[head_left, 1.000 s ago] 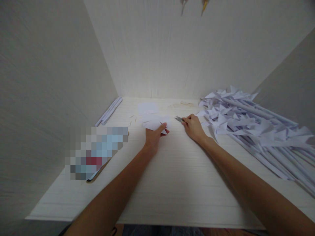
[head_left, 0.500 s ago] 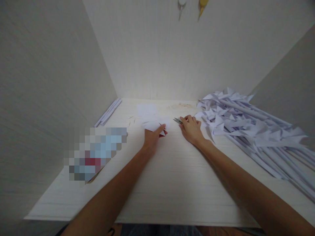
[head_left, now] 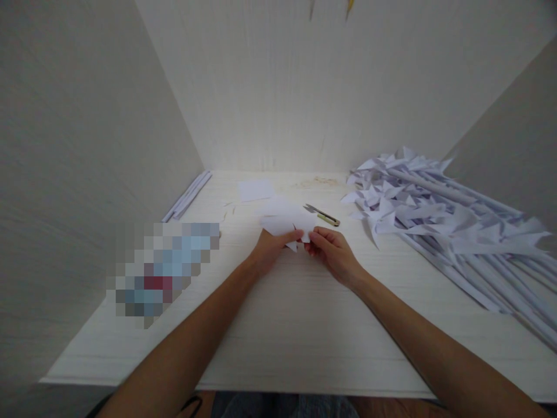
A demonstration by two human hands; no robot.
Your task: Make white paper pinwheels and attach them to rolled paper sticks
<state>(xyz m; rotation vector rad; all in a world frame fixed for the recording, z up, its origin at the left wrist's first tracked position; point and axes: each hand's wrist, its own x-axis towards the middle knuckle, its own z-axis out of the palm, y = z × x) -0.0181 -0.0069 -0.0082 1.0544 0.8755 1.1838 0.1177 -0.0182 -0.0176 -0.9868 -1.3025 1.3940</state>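
A white piece of paper point(head_left: 282, 224) with a slit in it is held between both hands over the middle of the table. My left hand point(head_left: 274, 247) pinches its near edge, thumb on top. At the right part of the same paper, my right hand point(head_left: 328, 249) grips with thumb and fingers, close beside the left fingertips. Thread snips point(head_left: 322, 215) with a pale green and dark handle lie on the table just beyond my right hand, touched by neither hand.
White paper pinwheels point(head_left: 418, 209) on rolled paper sticks fill the right side. Several paper rolls point(head_left: 187, 196) lie by the left wall. A white sheet point(head_left: 256, 190) lies behind the hands. A pixelated object point(head_left: 169, 273) is at left. Small scraps point(head_left: 228, 210) are scattered nearby.
My right hand has let go of the snips, leaving them on the table, and moved left and nearer to take hold of the paper. My left hand keeps its grip.
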